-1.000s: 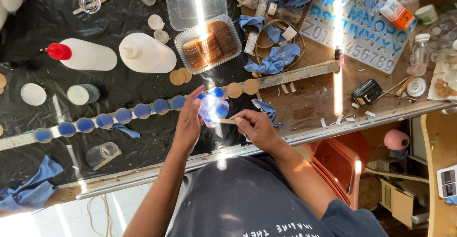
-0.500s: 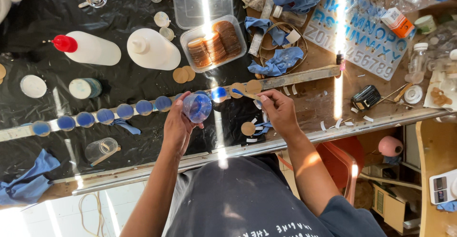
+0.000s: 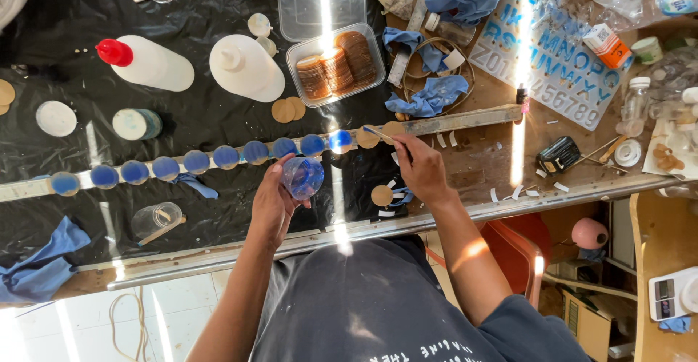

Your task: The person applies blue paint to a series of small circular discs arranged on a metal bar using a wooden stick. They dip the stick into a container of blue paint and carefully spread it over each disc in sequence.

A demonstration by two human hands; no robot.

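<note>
Head view: left hand (image 3: 273, 202), fingers clamped on blue-tinted cup (image 3: 302, 177); right hand (image 3: 422, 169), fingers pinching stick (image 3: 379, 134) over bare wooden disc (image 3: 368, 138); roughly ten discs (image 3: 225, 157) coated blue, apparently two unpainted.

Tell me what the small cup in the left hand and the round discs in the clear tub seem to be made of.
The cup in the left hand looks like thin clear plastic: glossy, see-through, tinted by blue liquid inside. The discs in the tub look like wood, matte brown with darker edges, stacked on edge; cork or fibreboard cannot be ruled out.
</note>
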